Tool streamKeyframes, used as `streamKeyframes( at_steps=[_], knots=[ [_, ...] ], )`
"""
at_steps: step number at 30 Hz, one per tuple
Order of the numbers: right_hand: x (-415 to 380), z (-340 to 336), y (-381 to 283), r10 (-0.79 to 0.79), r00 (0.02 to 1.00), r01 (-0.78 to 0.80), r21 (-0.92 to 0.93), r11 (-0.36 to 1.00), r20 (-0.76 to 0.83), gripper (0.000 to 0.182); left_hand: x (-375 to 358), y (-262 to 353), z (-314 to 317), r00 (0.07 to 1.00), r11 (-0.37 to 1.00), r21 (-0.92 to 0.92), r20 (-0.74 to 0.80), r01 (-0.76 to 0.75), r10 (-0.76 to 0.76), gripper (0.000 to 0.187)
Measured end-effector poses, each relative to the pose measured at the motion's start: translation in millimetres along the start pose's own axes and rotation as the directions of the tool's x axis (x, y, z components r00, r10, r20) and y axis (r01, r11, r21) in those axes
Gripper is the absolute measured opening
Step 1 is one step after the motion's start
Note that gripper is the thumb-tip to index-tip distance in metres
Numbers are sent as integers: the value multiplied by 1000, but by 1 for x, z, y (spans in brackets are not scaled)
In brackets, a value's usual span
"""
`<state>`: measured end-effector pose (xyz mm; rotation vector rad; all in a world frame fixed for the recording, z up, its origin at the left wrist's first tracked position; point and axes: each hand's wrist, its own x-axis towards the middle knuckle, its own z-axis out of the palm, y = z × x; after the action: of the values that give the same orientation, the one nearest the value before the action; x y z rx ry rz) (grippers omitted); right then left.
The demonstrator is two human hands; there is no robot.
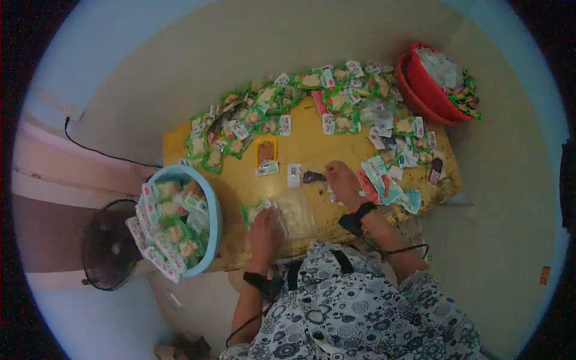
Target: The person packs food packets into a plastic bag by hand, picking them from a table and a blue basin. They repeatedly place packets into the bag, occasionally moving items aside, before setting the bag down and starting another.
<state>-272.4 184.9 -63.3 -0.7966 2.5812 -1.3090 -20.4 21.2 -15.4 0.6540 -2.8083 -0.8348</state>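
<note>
Partly covered packet: a green-and-white food packet [251, 212] lies on the table [240, 186] near its near edge, left of the middle; its right part is hidden by fingers.
Left hand [267, 232]: back up over that packet, forearm crossing the near edge; whether it grips or merely rests there, I cannot tell.
Right hand [344, 185]: angled inward toward the table's middle, fingers bent beside a small dark item [312, 177]; any hold on it cannot be made out.
Blurred white piece [294, 176]: just left of the dark item, too unclear to identify.
Clear plastic bag [298, 216]: flat, right beside the left hand.
Far edge: heaped green packets [309, 81].
Left edge: blue tub [214, 210] of packets, hiding the table behind it.
Far right corner: red basins [414, 84].
Right edge: mobile phone [435, 172].
</note>
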Motion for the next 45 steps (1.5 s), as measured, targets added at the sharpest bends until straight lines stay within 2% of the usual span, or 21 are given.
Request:
streamKeyframes(
  at_steps=[2, 5, 6, 7, 9, 11, 14, 17, 20, 23, 26, 29, 32, 35, 36, 37, 38, 40, 41, 44, 45],
  knots=[
    [30, -24, -1, -67, 997, 64, -80, 995, -42, 19, -4, -23, 25, 986, 966, 198, 33, -168, 164, 46],
    [73, -37, 21, -207, 974, 180, -236, 955, -94, 24, -12, -11, 17, 990, 972, 201, 94, -125, 108, 47],
    [86, -42, 25, -221, 974, 195, -294, 936, -58, 28, -15, -14, 22, 993, 996, -72, 107, 46, -38, 47],
    [101, -48, 26, -234, 972, 213, -348, 913, -20, 32, -15, -14, 25, 972, 917, -334, 156, 220, -177, 48],
    [128, -52, 33, -281, 958, 273, -468, 840, 55, 38, -13, -13, 25, 961, 902, -344, 188, 259, -204, 49],
    [147, -48, 44, -331, 933, 345, -595, 726, 138, 42, -9, 10, 2, 983, 989, 145, 182, -22, -5, 50],
    [154, -34, 55, -354, 928, 346, -625, 700, 118, 45, -12, 7, 0, 986, 996, 68, 163, -56, 44, 54],
    [150, -43, 25, -13, 945, 233, -647, 726, 327, 51, -15, -6, 9, 983, 989, 91, 149, -120, 106, 55],
    [132, -41, 11, 0, 920, 291, -681, 672, 393, 57, -15, 5, 0, 981, 993, 81, 182, -86, 70, 54],
    [116, -56, -19, 4, 841, 390, -610, 690, 541, 31, -15, 5, -1, 979, 991, 91, 188, -99, 81, 52],
    [106, -57, -7, -56, 847, 396, -557, 730, 529, 30, -14, 2, -1, 978, 985, 97, 164, -146, 129, 51],
    [97, -56, 1, -64, 916, 313, -608, 729, 395, 28, -10, 9, -8, 978, 993, 48, 186, -109, 98, 50],
    [94, -60, 13, -83, 936, 264, -528, 807, 342, 33, -15, 10, -3, 991, 997, -23, 107, -73, 75, 47],
    [97, -73, 10, 94, 925, 155, -592, 791, 368, 35, -16, 9, 2, 998, 963, -265, 46, 44, -32, 45],
    [95, -76, 11, 106, 956, -8, -337, 941, 274, 36, -15, 11, 0, 999, 953, -300, 27, 49, -42, 44],
    [93, -77, 13, 148, 971, -145, -34, 989, 187, 37, -10, 18, -9, 1000, 964, -267, 1, 10, -10, 43],
    [89, -79, 13, 217, 969, -242, 280, 929, 120, 38, -5, 25, -17, 1000, 972, -235, -22, -22, 17, 43],
    [75, -71, 17, 223, 960, -273, 379, 884, 171, 32, 14, 32, -21, 988, 812, -564, 125, 148, -93, 44],
    [59, -66, 4, 215, 952, -295, 463, 836, 218, 30, 15, 35, -21, 970, 671, -701, 203, 242, -137, 45],
    [-6, -63, -78, 176, 918, -390, 733, 557, 355, 28, 23, 70, -44, 910, 216, -887, 375, 408, -177, 48],
    [-27, -60, -104, 162, 905, -424, 797, 429, 394, 28, 21, 73, -46, 903, 176, -888, 401, 424, -153, 48]
  ],
)
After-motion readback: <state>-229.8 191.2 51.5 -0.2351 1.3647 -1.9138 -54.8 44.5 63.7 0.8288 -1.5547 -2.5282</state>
